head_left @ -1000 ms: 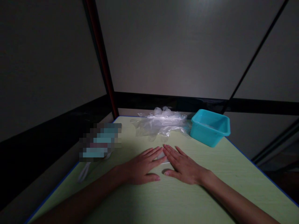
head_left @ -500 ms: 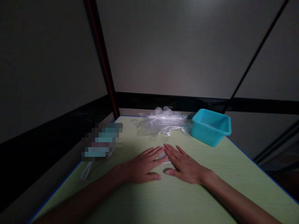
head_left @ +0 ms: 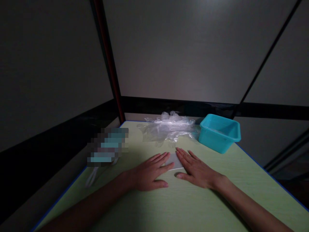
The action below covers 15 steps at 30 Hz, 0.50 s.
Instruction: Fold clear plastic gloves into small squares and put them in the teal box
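My left hand [head_left: 149, 171] lies flat on the pale green table [head_left: 183, 206], fingers stretched out. My right hand [head_left: 195, 169] lies flat beside it, fingers also extended. Between the fingertips of both hands shows a small flat clear piece [head_left: 175, 161], which looks like thin plastic; both hands touch its edges. Neither hand holds anything.
A heap of clear plastic gloves [head_left: 169, 129] lies at the table's far edge. A turquoise tub [head_left: 219, 132] stands at the far right. A blurred-out object [head_left: 108, 146] with a white strap sits at the left edge. Dark walls close in behind.
My right hand has slid a little to the right, away from my left, uncovering more of the clear piece between them. The view has shifted slightly.
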Tool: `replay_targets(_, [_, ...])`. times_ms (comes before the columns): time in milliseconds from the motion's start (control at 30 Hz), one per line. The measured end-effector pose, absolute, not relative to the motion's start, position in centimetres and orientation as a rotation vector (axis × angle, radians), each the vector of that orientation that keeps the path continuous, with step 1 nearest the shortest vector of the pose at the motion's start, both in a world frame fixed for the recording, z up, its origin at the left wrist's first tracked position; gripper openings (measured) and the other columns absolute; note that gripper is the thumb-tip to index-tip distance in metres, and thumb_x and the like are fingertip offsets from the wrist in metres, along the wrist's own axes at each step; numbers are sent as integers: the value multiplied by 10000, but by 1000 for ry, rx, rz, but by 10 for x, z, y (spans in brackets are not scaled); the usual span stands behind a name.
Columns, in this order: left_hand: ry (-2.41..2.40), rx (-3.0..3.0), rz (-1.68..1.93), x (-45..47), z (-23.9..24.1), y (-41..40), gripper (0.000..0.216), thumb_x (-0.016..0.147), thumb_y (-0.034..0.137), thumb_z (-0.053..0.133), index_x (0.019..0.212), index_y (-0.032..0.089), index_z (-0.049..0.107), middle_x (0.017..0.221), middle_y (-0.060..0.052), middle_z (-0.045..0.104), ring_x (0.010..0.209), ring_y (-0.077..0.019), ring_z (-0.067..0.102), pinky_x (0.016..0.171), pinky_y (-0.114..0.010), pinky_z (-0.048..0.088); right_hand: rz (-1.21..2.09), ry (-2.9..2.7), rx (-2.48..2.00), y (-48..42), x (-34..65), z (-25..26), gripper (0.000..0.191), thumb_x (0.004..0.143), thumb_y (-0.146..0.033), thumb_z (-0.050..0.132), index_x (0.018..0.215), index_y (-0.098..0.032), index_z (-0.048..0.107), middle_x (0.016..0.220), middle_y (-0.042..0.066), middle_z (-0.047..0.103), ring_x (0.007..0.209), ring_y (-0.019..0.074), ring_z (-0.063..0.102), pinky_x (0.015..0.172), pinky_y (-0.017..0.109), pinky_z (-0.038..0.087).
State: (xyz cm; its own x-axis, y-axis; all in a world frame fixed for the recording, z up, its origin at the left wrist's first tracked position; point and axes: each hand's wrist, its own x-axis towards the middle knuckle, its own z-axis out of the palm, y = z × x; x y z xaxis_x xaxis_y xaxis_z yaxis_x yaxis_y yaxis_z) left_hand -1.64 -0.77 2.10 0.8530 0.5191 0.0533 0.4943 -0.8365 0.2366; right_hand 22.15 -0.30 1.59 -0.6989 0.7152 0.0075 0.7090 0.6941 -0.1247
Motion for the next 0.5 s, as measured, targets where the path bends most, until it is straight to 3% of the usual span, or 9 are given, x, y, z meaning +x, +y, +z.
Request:
replay_targets(300, [828,2817,237,-17,15,-8,759,809,487,455,1372,113,109,1433,-137,55,1308,-253,45,1058,-382,120,150,-2830,-1191,-1,222,11,824,812,-621,264,1368,-41,83,1406,179,76,1300,238,56,1054,432,127])
replay_targets(500, [817,2804,232,-16,18,-9,715,812,461,462,1364,123,158,1432,-120,88,1307,-252,51,1060,-383,119,139,-2804,-1145,-1,223,10,807,816,-611,275,1375,-70,58,1411,165,82,1301,234,54,1053,435,136])
